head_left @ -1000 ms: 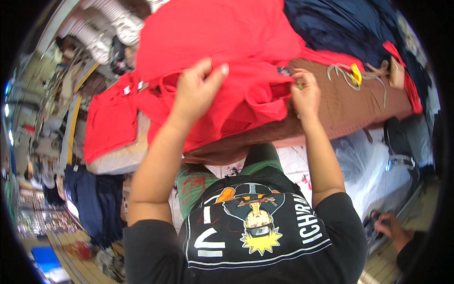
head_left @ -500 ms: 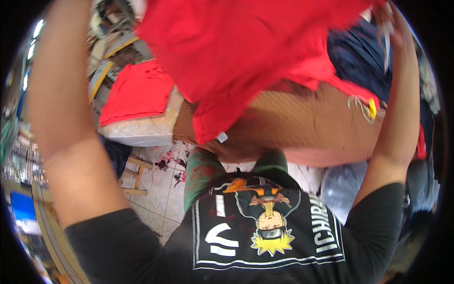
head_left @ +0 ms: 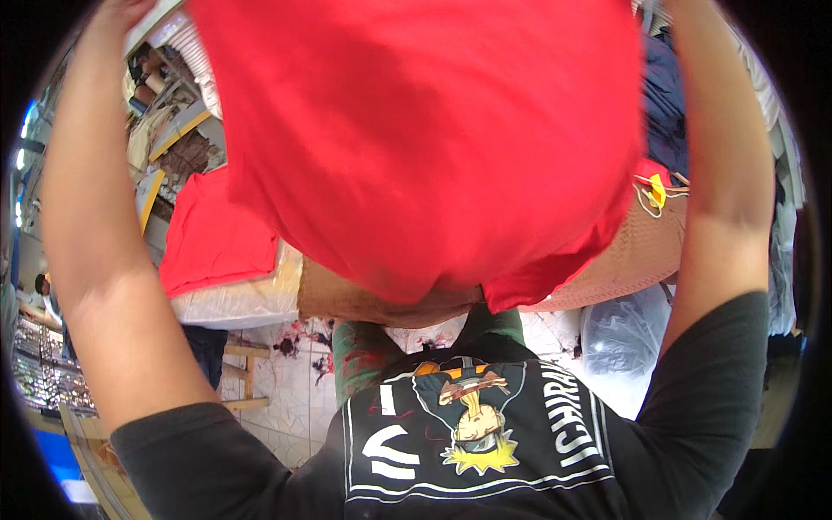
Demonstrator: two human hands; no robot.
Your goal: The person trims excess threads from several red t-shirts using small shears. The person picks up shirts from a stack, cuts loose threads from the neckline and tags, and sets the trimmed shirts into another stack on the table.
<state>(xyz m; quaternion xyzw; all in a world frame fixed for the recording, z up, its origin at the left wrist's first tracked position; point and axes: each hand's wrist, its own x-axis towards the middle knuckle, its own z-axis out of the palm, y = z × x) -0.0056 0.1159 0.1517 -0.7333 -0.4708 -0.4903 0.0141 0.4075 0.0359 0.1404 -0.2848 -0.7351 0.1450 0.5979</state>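
Note:
A large red garment (head_left: 433,147) hangs spread out between my raised arms and fills the upper middle of the view. Its lower edge droops in front of my legs, over a brown-covered surface. My left hand (head_left: 126,9) shows only a sliver at the top edge, close to the garment's upper left; its fingers are hidden. My right forearm (head_left: 724,173) runs up past the top edge, so that hand is out of sight. Left of the hanging cloth, a folded red garment (head_left: 217,238) lies on a plastic-wrapped stack (head_left: 251,299).
Dark blue cloth (head_left: 666,113) lies at the right, beyond a yellow item with pale cord (head_left: 657,191). The brown cover (head_left: 347,299) reaches my knees. Below stand a clear plastic bag (head_left: 620,334) and a wooden stool (head_left: 247,373); scraps (head_left: 290,342) litter the tiled floor.
The red garment has swung nearer and hangs wider, covering more of the brown surface. My right hand, holding a small pale metal tool before, has risen out of view.

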